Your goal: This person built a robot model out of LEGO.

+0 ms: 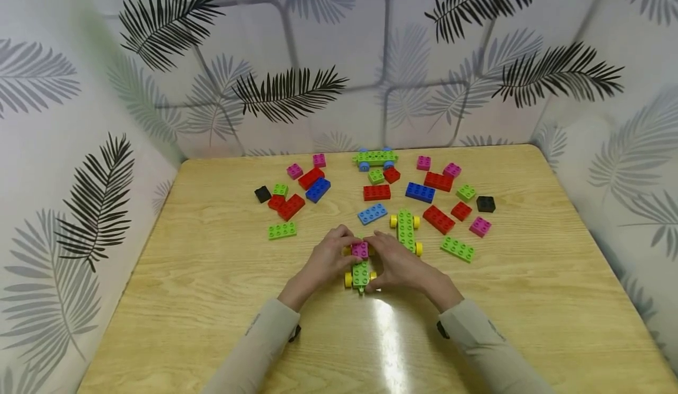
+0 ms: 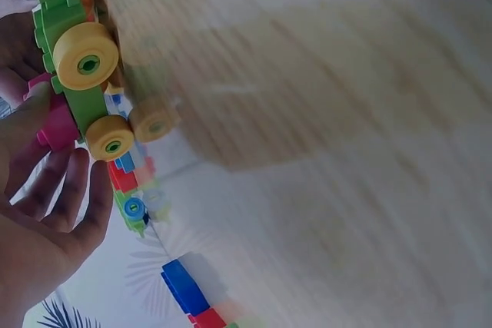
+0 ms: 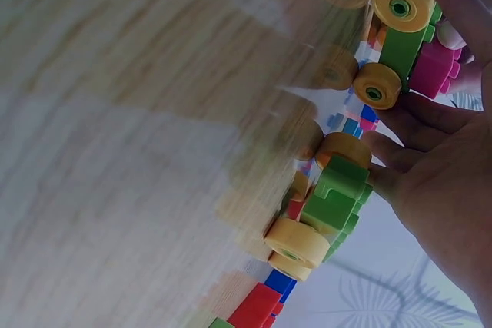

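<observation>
A green toy car base with yellow wheels stands on the table, its length pointing away from me. On its far end sits a square magenta brick, also visible in the right wrist view. My left hand pinches the magenta brick from the left, with the thumb against its side in the left wrist view. From the right, my right hand curls round the car base, fingers by its far end and thumb by its near end. Whether the brick is fully seated, I cannot tell.
A second green car base with yellow wheels stands just beyond my right hand. Behind lie a light blue brick, blue, red, black, green and magenta bricks, and a blue-wheeled green base. A patterned cloth hangs behind the table.
</observation>
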Available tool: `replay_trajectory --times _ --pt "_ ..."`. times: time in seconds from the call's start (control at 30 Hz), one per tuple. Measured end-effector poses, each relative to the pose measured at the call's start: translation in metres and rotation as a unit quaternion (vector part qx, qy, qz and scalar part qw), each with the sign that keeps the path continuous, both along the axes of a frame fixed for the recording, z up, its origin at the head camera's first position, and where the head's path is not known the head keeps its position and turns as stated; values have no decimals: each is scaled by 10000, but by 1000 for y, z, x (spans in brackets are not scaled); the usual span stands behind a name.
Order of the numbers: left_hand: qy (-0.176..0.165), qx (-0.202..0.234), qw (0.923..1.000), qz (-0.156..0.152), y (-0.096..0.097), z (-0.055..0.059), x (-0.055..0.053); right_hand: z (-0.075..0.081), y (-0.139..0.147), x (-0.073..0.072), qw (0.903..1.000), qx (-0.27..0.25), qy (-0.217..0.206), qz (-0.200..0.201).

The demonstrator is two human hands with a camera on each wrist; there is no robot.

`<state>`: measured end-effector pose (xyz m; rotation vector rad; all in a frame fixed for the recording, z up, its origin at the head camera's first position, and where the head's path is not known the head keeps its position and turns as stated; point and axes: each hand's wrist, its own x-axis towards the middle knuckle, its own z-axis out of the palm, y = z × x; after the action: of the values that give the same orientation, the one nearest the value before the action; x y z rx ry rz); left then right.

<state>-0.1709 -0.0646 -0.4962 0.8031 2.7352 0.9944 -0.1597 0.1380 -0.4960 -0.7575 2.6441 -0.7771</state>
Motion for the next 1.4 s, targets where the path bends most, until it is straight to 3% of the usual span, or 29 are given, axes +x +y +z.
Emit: replay_trajectory --times 0.43,1.03,1.2,1.4 --pt "661 -292 9968 -341 0 3 0 1 2 -2 10000 25 28 43" --pt "73 -131 9998 -132 -3 -2 0 -1 0 -6 10000 -36 69 22" --pt "-265 81 9994 184 -15 0 -2 0 -2 -6 10000 -46 -20 16" --pt "183 -125 9954 928 -51 -1 -11 1 -2 -5 10000 -11 -60 2"
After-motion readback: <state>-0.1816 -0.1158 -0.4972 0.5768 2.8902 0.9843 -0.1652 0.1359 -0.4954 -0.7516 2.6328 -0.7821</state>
